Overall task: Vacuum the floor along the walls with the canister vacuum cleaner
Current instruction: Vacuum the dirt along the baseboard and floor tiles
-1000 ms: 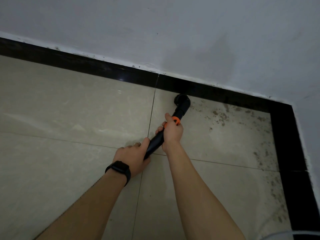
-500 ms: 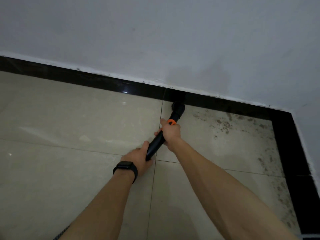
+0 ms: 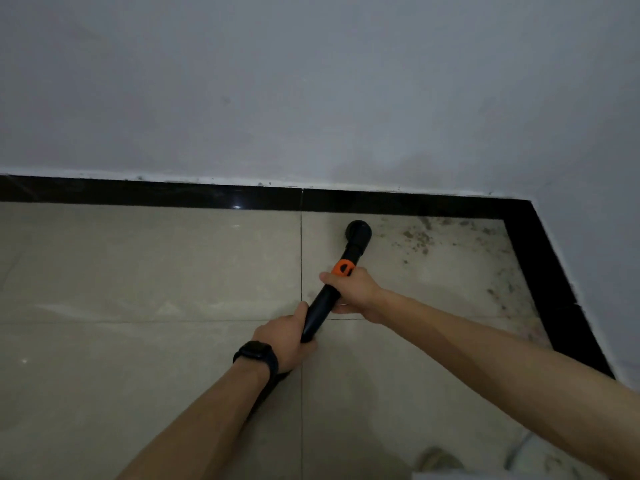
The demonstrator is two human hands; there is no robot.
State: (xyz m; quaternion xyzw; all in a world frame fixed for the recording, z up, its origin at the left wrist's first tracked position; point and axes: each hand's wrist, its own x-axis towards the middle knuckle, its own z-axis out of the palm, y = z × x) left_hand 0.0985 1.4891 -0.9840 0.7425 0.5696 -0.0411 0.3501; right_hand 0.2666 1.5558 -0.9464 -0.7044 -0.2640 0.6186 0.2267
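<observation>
A: How are the arms and hands held, nearest first?

B: Two bare forearms are stretched forward from the bottom edge. The left hand (image 3: 282, 336), with a black watch (image 3: 258, 355) worn at the wrist, is closed round the lower end of the black vacuum wand (image 3: 320, 308), and its thumb is laid along the top. Just beyond it, the right hand (image 3: 355, 289) is wrapped round the wand from the right, knuckles up. Its fingers (image 3: 341, 310) are curled underneath and the thumb is pointed left. Both sets of fingers are filled by the wand; none are spread.

A: And beyond the fingers?

B: An orange collar (image 3: 343, 267) is seen touching the far side of the right fingers. Farther out, the round black nozzle (image 3: 358, 232) is set on the tiled floor (image 3: 138, 289), just short of the black skirting (image 3: 156, 195) and to the right of a grout line (image 3: 301, 251). Scattered dirt (image 3: 419, 240) is spread on the tile to the right of the nozzle, towards the corner. The white wall (image 3: 311, 81) is seen above the skirting.

A: What is changed from half a second ago?

B: The same grip is kept by both hands. The nozzle has been carried rightwards, farther from the grout line and nearer the dirt. It appears drawn a little back from the skirting. The right forearm is now brought in more from the right side, lower across the view. The skirting is seen more level than before.
</observation>
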